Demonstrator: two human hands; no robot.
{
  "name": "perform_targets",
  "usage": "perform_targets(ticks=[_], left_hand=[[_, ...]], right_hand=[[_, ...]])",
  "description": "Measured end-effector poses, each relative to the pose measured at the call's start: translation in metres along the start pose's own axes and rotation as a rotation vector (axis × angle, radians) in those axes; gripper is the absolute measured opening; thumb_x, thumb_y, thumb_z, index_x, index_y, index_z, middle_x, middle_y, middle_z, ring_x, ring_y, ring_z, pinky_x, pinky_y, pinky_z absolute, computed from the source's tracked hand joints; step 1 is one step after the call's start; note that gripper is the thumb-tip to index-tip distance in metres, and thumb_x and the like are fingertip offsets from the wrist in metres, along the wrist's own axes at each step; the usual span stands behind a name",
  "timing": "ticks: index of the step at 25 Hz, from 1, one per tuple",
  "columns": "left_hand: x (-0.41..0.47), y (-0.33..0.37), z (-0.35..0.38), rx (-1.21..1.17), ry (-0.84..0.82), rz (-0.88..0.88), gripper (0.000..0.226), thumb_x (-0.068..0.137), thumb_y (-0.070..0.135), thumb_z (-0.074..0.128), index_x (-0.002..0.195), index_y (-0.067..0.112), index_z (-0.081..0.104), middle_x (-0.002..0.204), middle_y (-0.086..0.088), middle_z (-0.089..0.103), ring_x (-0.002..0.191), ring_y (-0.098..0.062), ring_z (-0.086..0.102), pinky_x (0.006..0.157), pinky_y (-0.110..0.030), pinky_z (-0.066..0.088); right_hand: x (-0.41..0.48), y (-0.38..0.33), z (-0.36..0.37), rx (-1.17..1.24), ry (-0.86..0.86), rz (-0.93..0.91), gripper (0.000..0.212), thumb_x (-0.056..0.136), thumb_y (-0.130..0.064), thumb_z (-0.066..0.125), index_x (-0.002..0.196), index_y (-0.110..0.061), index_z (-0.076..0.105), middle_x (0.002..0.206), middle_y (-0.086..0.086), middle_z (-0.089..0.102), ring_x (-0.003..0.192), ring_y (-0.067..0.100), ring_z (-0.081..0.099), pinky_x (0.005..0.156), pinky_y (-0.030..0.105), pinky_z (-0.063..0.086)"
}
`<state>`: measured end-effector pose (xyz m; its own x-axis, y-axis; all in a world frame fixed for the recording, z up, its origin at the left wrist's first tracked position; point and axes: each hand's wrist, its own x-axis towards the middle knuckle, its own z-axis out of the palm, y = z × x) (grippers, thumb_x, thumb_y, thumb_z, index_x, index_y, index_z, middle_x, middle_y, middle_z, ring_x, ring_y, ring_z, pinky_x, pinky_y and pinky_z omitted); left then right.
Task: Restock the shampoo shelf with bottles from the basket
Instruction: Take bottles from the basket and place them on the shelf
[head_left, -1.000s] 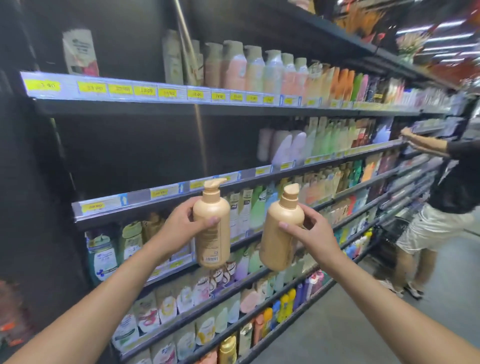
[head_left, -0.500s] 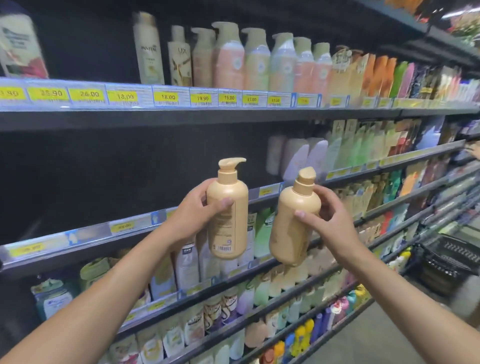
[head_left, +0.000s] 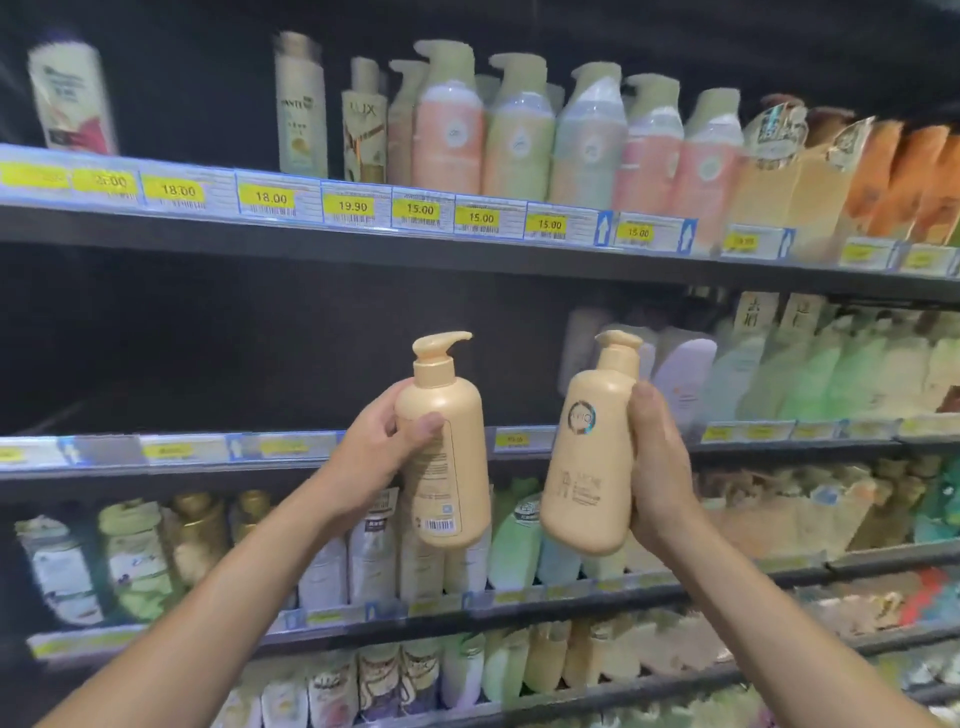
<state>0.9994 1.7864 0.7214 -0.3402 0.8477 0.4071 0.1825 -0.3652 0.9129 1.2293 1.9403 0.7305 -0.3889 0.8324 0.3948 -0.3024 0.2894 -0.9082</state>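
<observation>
I hold two tan pump bottles up in front of the shampoo shelving. My left hand grips the left bottle around its upper body, back label and barcode facing me. My right hand grips the right bottle from its right side, front logo facing me, tilted slightly. Both bottles hang level with the second shelf, whose left and middle stretch is a dark bare gap. The basket is out of view.
The top shelf carries pump bottles and yellow price tags. White and green bottles fill the second shelf's right part. Lower shelves are packed with bottles and refill pouches.
The view has swung left and closer to the shelves; the basket and the other person dropped out of view. Both bottles stay in my hands, and the right one has turned its logo toward me.
</observation>
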Motion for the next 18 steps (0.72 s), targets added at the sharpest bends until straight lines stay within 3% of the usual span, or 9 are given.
perform_targets(ticks=[4,7,10,13,18], left_hand=[[0.005,-0.004,0.004,0.009,0.077,-0.026,0.073,0.073,0.056,0.073,0.136,0.021,0.059,0.11,-0.002,0.075,0.101,-0.02,0.072,0.079,-0.033,0.06],[0.012,-0.005,0.001,0.013,0.132,-0.03,0.082,0.069,0.063,0.082,0.135,0.019,0.059,0.111,-0.005,0.074,0.105,-0.025,0.071,0.089,-0.045,0.059],[0.018,-0.008,-0.004,0.018,0.193,-0.027,0.102,0.057,0.076,0.087,0.135,0.016,0.059,0.11,-0.006,0.073,0.103,-0.023,0.069,0.09,-0.043,0.057],[0.021,-0.011,-0.007,0.008,0.192,-0.034,0.101,0.059,0.075,0.087,0.135,0.015,0.059,0.11,-0.007,0.074,0.103,-0.025,0.07,0.089,-0.044,0.057],[0.022,-0.012,-0.011,0.019,0.17,-0.046,0.103,0.059,0.075,0.087,0.136,0.014,0.058,0.114,-0.012,0.073,0.107,-0.031,0.07,0.091,-0.049,0.057]], right_hand=[[0.03,-0.005,0.001,-0.101,-0.222,-0.06,0.081,0.056,-0.053,0.086,0.126,-0.022,0.059,0.107,0.007,0.073,0.089,0.02,0.072,0.069,0.034,0.058],[0.056,-0.018,0.006,-0.178,-0.312,-0.254,0.069,0.056,-0.049,0.088,0.118,-0.046,0.058,0.109,-0.014,0.071,0.094,0.006,0.07,0.075,0.022,0.056],[0.081,-0.029,0.013,-0.265,-0.388,-0.413,0.076,0.056,-0.055,0.093,0.121,-0.057,0.053,0.119,-0.02,0.065,0.106,0.005,0.066,0.085,0.019,0.053],[0.1,-0.026,0.02,-0.374,-0.391,-0.493,0.084,0.053,-0.069,0.09,0.125,-0.063,0.049,0.13,-0.022,0.056,0.12,0.003,0.058,0.098,0.022,0.048],[0.123,0.0,0.025,-0.577,-0.408,-0.485,0.084,0.055,-0.064,0.089,0.13,-0.049,0.054,0.125,-0.023,0.062,0.117,0.001,0.059,0.095,0.027,0.048]])
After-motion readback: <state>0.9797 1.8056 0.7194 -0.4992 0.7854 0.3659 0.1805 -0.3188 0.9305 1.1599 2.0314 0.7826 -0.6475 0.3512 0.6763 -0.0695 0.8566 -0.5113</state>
